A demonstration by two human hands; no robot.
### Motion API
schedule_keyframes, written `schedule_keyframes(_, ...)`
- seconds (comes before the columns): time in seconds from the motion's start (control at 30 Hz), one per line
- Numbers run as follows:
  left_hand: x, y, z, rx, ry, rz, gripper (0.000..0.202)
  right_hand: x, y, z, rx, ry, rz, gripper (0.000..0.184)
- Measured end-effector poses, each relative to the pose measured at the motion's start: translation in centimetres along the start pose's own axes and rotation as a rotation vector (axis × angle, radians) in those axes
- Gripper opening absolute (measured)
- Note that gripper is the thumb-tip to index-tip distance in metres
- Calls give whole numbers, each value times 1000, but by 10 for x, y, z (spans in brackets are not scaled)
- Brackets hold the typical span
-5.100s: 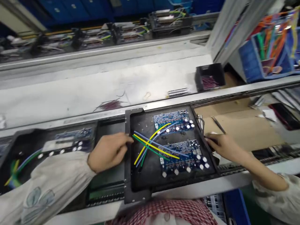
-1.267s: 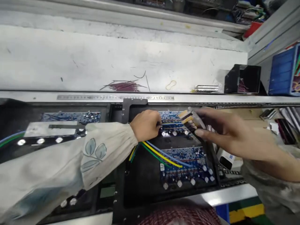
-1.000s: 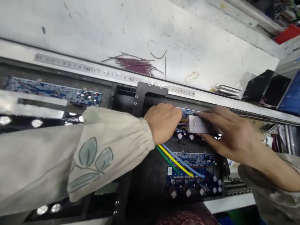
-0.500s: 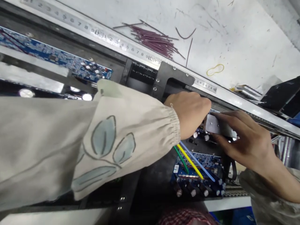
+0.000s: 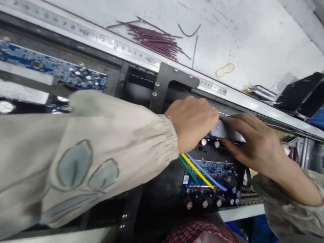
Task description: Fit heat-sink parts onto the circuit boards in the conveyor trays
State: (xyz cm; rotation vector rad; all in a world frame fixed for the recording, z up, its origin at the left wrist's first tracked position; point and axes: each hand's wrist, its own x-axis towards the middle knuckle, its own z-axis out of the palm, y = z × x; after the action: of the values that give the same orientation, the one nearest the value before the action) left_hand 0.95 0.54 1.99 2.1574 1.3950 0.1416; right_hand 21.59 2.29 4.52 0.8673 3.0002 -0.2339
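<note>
My left hand (image 5: 192,123) lies curled over the upper circuit board, which it mostly hides, and its fingertips are out of sight. My right hand (image 5: 250,145) grips a flat aluminium heat-sink bar (image 5: 224,131) and holds it just beyond my left hand. Below them is a second blue circuit board (image 5: 207,179) with capacitors. Green, yellow and blue wires (image 5: 197,172) run from under my left wrist across it. Both boards rest in a black metal fixture (image 5: 162,81).
A steel ruler (image 5: 76,33) runs along the white bench edge, with a bundle of purple wires (image 5: 154,42) and a rubber band (image 5: 224,70) beyond it. A neighbouring fixture holds another board (image 5: 50,71) at left. A black box (image 5: 301,91) stands at right.
My right hand has carried the aluminium bar down onto the upper board, and my left hand has moved over that board. The view has tilted, and the wires now lie on the lower board.
</note>
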Motion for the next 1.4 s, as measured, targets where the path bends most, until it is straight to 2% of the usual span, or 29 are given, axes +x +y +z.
schedule_keyframes(0.07,-1,2,0,129,-35,70,39,-6,4,-9,17,-43,21,47)
schedule_keyframes(0.17,-2,2,3,240,-95,130,59,-29,15,-27,64,-5,176,52)
schedule_keyframes(0.27,-3,-2,9,255,-58,214,61,-55,26,-33,114,46,273,46)
schedule_keyframes(0.4,-7,-9,16,241,65,280,63,-66,36,-17,190,69,195,42)
schedule_keyframes(0.57,-8,-11,17,275,44,260,62,-63,41,-3,276,90,94,36)
schedule_keyframes(0.77,-8,-14,17,241,76,300,61,-77,40,-6,171,147,150,24)
schedule_keyframes(0.87,-9,-13,17,290,109,335,60,-79,37,3,102,117,115,25)
schedule_keyframes(1.03,-9,-11,17,320,122,333,59,-78,32,19,28,119,141,24)
schedule_keyframes(1.17,-8,-9,15,333,139,348,58,-79,31,23,15,168,159,27)
schedule_keyframes(1.4,-7,-10,15,435,163,473,55,-78,28,27,-5,190,177,26)
